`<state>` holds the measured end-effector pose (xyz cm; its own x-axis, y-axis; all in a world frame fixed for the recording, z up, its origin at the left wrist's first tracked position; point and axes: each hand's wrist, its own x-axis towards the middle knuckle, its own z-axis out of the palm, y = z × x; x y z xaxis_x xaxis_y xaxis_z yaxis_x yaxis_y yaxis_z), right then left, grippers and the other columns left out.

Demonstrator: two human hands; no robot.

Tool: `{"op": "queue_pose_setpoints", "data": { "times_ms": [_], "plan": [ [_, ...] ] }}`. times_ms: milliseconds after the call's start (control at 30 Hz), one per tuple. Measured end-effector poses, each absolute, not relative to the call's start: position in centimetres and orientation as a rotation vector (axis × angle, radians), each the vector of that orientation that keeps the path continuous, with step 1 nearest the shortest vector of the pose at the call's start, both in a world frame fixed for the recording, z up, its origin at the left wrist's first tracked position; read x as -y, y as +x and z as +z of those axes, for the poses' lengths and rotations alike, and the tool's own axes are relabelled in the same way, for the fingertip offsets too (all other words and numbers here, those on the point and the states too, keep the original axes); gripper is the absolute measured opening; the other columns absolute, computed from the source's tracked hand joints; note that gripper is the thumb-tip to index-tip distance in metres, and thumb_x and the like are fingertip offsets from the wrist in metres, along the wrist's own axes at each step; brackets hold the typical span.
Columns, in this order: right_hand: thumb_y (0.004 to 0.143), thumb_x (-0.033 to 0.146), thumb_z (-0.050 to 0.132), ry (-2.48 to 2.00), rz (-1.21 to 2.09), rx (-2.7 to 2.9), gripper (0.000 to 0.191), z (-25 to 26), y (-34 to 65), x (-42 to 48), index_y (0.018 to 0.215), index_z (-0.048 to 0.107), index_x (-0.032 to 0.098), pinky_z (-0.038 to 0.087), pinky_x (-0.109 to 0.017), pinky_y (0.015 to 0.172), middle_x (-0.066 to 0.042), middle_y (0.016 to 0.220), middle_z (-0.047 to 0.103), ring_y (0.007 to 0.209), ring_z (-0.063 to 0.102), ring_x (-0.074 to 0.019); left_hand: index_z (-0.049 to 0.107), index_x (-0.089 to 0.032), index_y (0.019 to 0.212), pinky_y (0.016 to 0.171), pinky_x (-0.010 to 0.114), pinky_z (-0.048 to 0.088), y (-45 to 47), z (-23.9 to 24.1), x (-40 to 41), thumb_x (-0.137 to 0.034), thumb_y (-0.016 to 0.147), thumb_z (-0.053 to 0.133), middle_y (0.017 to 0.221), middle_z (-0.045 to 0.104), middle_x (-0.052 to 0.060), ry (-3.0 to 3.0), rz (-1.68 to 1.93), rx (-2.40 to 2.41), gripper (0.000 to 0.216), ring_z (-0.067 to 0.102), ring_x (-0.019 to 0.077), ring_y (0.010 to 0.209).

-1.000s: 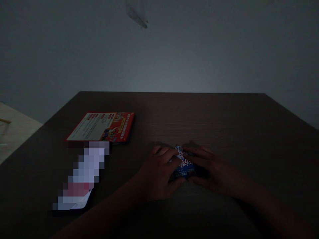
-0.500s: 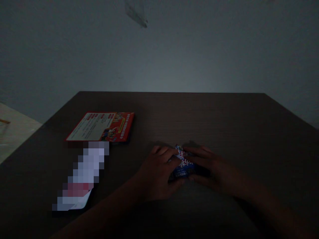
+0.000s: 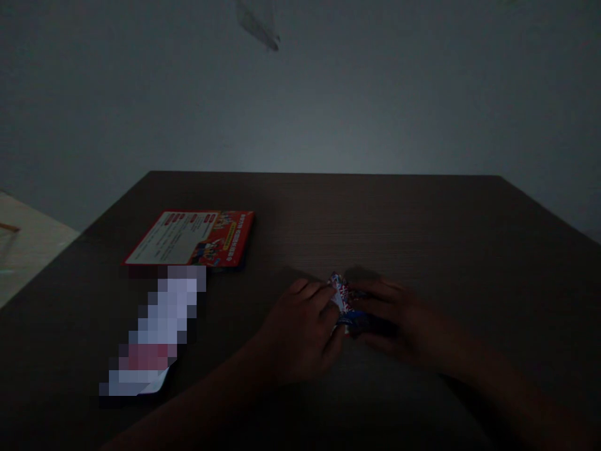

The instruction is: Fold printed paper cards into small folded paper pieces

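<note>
A small printed packet (image 3: 342, 294), blue with red and white lettering, is between my two hands just above or on the dark table (image 3: 328, 213); I cannot tell which. My left hand (image 3: 303, 329) grips its left side, fingers bent over the top and thumb at the near edge. On the other side my right hand (image 3: 401, 316) has its fingers and thumb around the dark blue part. This hand is slightly blurred. The packet looks creased and folded in the middle, and much of it is hidden by fingers.
At the left lies a flat red and white printed box or booklet (image 3: 188, 239). Nearer me is a phone (image 3: 157, 332) with its lit screen pixelated. A grey wall (image 3: 357, 94) rises behind the table's far edge. The room is dim.
The packet has creased, and its blue lettered front has turned mostly out of sight. My left thumb has moved up closer to it. The box and phone stay where they were.
</note>
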<state>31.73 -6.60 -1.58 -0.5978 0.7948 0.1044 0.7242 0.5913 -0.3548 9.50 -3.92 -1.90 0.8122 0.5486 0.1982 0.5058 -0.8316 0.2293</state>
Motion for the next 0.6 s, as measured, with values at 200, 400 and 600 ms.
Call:
{"op": "queue_pose_setpoints", "data": {
  "times_ms": [200, 400, 600],
  "plan": [
    [0.086, 0.023, 0.052, -1.246, 0.277, 2.630, 0.028, -1.7, 30.8, 6.8, 0.113, 0.061, 0.020, 0.044, -0.044, 0.091, -0.009, 0.118, 0.059, 0.102, 0.055, -0.0243, 0.061, -0.012, 0.101, 0.087, 0.043, 0.040, 9.7, -1.7, 4.2, -0.031, 0.085, 0.045, 0.107, 0.058, 0.013, 2.835, 0.347, -0.848, 0.030, 0.050, 0.0273, 0.102],
    [0.087, 0.018, 0.050, -1.258, 0.271, 2.657, 0.020, -1.7, 30.2, 6.9, 0.102, 0.063, 0.019, 0.044, -0.041, 0.084, -0.006, 0.102, 0.062, 0.091, 0.055, -0.0220, 0.059, -0.013, 0.104, 0.083, 0.041, 0.042, 9.8, -2.0, 4.1, -0.025, 0.084, 0.047, 0.103, 0.058, 0.011, 2.881, 0.279, -0.873, 0.026, 0.050, 0.0260, 0.097],
    [0.089, 0.018, 0.048, -1.250, 0.264, 2.610, 0.019, -1.8, 30.3, 6.7, 0.101, 0.063, 0.019, 0.044, -0.039, 0.082, -0.006, 0.095, 0.062, 0.086, 0.055, -0.0204, 0.060, -0.014, 0.091, 0.072, 0.035, 0.044, 9.8, -2.2, 3.9, -0.015, 0.087, 0.044, 0.092, 0.059, 0.007, 2.934, 0.295, -0.888, 0.016, 0.051, 0.0215, 0.084]
  ]
}}
